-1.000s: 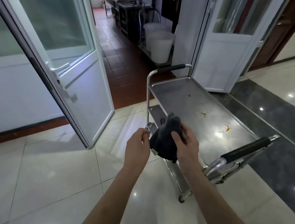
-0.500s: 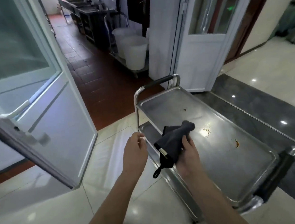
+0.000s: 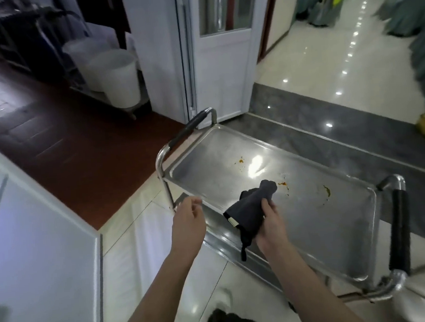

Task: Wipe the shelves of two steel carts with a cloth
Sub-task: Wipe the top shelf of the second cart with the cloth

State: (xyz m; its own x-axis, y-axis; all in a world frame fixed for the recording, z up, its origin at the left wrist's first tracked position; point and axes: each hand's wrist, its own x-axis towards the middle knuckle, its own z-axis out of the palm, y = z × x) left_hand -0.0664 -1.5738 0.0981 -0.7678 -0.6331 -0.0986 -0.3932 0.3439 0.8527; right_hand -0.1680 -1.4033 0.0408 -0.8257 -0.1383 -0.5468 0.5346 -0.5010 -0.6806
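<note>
Over the cart's top shelf (image 3: 313, 229): right hand (image 3: 269, 222) grips bunched dark cloth (image 3: 250, 208) above the near rim. Left hand (image 3: 188, 221) beside it, fingers loosely curled, holding nothing.

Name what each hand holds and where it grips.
The right hand grips the dark cloth around its bunched middle, above the cart's top shelf. The left hand holds nothing.

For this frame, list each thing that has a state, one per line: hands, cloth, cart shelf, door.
Right hand: grips the dark cloth above the shelf.
Left hand: empty, fingers loosely curled.
Dark cloth: bunched, one end dangling.
Top shelf: orange stains not yet wiped.
White door: ajar beyond the cart.
White buckets: upright.
</note>
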